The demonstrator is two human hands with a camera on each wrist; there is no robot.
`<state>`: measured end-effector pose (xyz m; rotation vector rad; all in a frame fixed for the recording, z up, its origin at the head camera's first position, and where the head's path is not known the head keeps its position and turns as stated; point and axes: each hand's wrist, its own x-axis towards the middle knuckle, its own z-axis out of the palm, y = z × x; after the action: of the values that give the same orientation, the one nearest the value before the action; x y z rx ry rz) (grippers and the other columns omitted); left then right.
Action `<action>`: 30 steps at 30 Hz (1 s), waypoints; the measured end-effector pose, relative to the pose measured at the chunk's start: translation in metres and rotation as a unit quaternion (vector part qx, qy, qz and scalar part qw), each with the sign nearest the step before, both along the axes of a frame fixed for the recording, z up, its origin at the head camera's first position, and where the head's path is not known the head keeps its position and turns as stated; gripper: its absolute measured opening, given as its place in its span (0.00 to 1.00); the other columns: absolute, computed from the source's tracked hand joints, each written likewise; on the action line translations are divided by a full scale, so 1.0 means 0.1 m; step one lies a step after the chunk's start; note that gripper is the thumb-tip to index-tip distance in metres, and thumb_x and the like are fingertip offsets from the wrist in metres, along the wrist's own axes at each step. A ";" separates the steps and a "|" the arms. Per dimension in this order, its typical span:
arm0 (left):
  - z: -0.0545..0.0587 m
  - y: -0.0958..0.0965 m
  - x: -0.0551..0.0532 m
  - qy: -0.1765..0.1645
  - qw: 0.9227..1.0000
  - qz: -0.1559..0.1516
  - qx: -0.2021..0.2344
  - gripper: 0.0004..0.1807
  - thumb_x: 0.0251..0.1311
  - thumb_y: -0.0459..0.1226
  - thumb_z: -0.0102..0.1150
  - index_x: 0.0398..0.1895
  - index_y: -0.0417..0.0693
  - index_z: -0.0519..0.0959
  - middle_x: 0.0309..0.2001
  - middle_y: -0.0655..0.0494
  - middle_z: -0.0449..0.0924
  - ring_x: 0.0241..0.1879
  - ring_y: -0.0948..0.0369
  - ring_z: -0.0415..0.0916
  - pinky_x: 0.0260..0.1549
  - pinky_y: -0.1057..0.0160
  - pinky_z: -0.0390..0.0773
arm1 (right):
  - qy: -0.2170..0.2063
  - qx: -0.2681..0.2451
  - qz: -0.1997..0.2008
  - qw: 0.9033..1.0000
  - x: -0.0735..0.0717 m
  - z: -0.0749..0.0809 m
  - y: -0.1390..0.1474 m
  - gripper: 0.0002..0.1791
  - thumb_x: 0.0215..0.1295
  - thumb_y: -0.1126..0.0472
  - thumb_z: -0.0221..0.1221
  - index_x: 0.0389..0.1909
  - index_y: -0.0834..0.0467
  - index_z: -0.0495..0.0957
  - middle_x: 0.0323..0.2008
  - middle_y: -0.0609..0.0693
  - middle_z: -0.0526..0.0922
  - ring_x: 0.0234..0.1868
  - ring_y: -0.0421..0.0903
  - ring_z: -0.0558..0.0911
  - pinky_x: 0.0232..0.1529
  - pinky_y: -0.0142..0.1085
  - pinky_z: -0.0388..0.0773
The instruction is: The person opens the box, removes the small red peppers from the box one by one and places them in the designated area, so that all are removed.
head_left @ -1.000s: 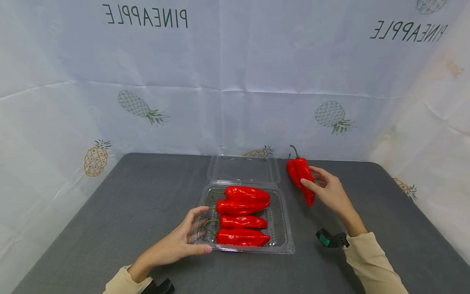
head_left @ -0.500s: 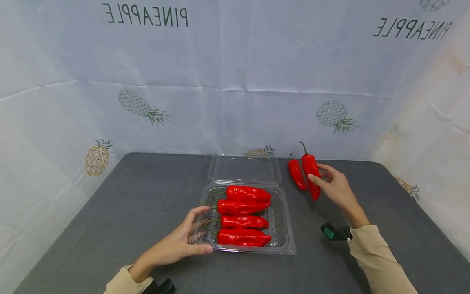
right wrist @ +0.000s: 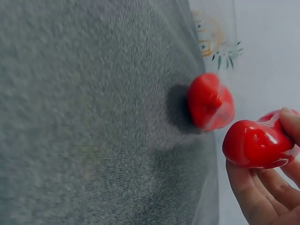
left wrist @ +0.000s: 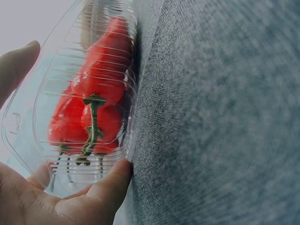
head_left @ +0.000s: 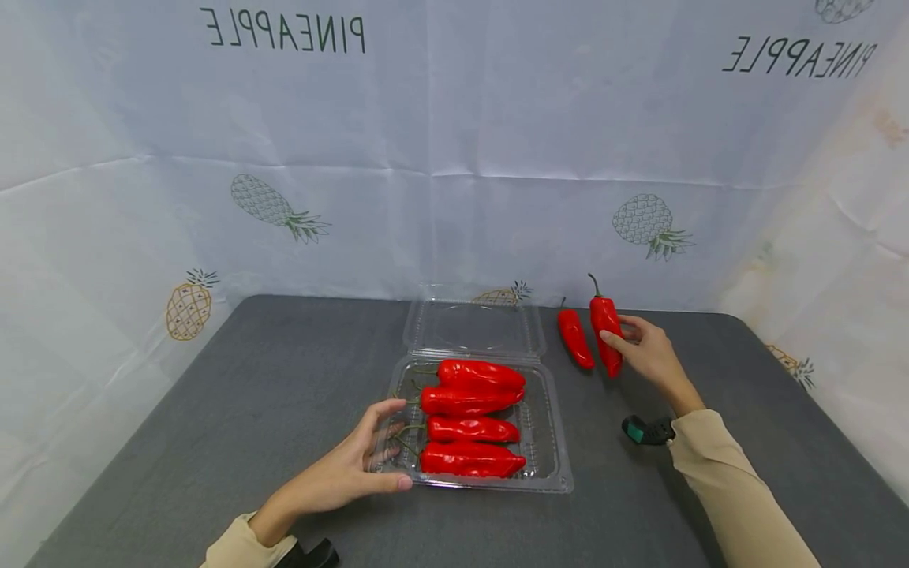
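Observation:
My right hand [head_left: 648, 351] grips a red pepper [head_left: 605, 323] with its green stem pointing up and away, thumb on the near side. In the right wrist view the same pepper [right wrist: 255, 143] sits between thumb and fingers, blunt tip toward the camera. Just left of it, a second red pepper [head_left: 575, 338] lies on the table. My left hand [head_left: 341, 465] holds the front left corner of a clear plastic clamshell box [head_left: 557, 450], thumb along the front edge, fingers round the left side. Several red peppers [head_left: 472, 430] lie crosswise in the box, stems toward that hand.
The box's transparent lid [head_left: 472, 327] is folded back, lying toward the wall. A dark grey table [head_left: 234, 426] carries everything. Behind it hangs a pale curtain [head_left: 497, 118] printed with pineapples, meeting the table's far edge.
My right hand has drawn the gripped pepper rightward and slightly away, apart from the other pepper it overlapped before. The left hand and the box have stayed in place.

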<state>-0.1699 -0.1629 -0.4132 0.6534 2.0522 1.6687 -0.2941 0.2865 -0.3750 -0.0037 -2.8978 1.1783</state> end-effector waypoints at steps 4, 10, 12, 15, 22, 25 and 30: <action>0.00 0.00 0.00 0.000 1.000 -0.001 0.000 0.48 0.63 0.35 0.64 0.76 0.42 0.40 0.77 0.39 0.35 0.77 0.35 0.41 0.70 0.54 0.65 | -0.008 0.009 -0.006 1.000 -0.07 -0.03 0.02 0.42 0.74 0.43 0.51 0.72 0.71 0.55 0.66 0.77 0.65 0.64 0.71 0.71 0.55 0.58 0.81; 0.00 0.00 0.00 0.005 1.000 -0.001 0.002 0.48 0.63 0.34 0.64 0.75 0.42 0.40 0.77 0.39 0.36 0.76 0.34 0.42 0.70 0.54 0.65 | -0.024 0.018 -0.013 0.999 -0.16 -0.08 0.05 0.41 0.74 0.44 0.51 0.72 0.72 0.55 0.64 0.78 0.67 0.60 0.69 0.75 0.56 0.58 0.80; -0.01 0.00 -0.01 0.005 1.000 -0.001 0.002 0.48 0.63 0.34 0.64 0.75 0.42 0.40 0.77 0.39 0.36 0.76 0.34 0.42 0.70 0.54 0.65 | -0.026 0.022 -0.015 0.999 -0.19 -0.10 0.06 0.40 0.74 0.44 0.51 0.72 0.72 0.56 0.63 0.78 0.68 0.59 0.69 0.76 0.56 0.58 0.80; -0.01 0.00 -0.01 0.005 1.000 0.000 0.002 0.48 0.63 0.34 0.64 0.75 0.42 0.40 0.77 0.40 0.36 0.77 0.34 0.42 0.70 0.54 0.65 | -0.023 0.029 -0.013 0.999 -0.23 -0.12 0.07 0.39 0.74 0.46 0.51 0.71 0.72 0.57 0.61 0.77 0.71 0.57 0.68 0.77 0.57 0.58 0.79; -0.01 -0.01 0.00 0.006 1.000 -0.001 0.001 0.48 0.63 0.35 0.64 0.76 0.42 0.40 0.77 0.39 0.35 0.77 0.34 0.41 0.70 0.55 0.66 | -0.017 0.052 -0.018 0.998 -0.28 -0.18 0.06 0.36 0.74 0.48 0.53 0.69 0.73 0.60 0.58 0.76 0.75 0.53 0.67 0.80 0.52 0.55 0.82; -0.01 -0.01 -0.01 0.005 1.000 -0.002 0.002 0.48 0.63 0.34 0.64 0.76 0.42 0.40 0.77 0.39 0.35 0.77 0.34 0.41 0.70 0.55 0.65 | -0.016 0.057 -0.022 0.998 -0.28 -0.19 0.05 0.35 0.74 0.48 0.53 0.68 0.73 0.61 0.57 0.76 0.75 0.51 0.66 0.81 0.49 0.54 0.83; -0.01 -0.01 -0.01 0.005 1.000 0.000 0.004 0.49 0.63 0.35 0.65 0.75 0.42 0.40 0.77 0.40 0.36 0.77 0.34 0.41 0.70 0.54 0.65 | -0.014 0.065 -0.038 0.997 -0.29 -0.21 0.03 0.34 0.74 0.49 0.52 0.67 0.73 0.63 0.56 0.76 0.75 0.50 0.66 0.81 0.48 0.54 0.83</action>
<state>-0.1707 -0.1635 -0.4144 0.6661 2.0528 1.6772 -0.3231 0.2899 -0.3963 -0.1286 -2.9632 0.9836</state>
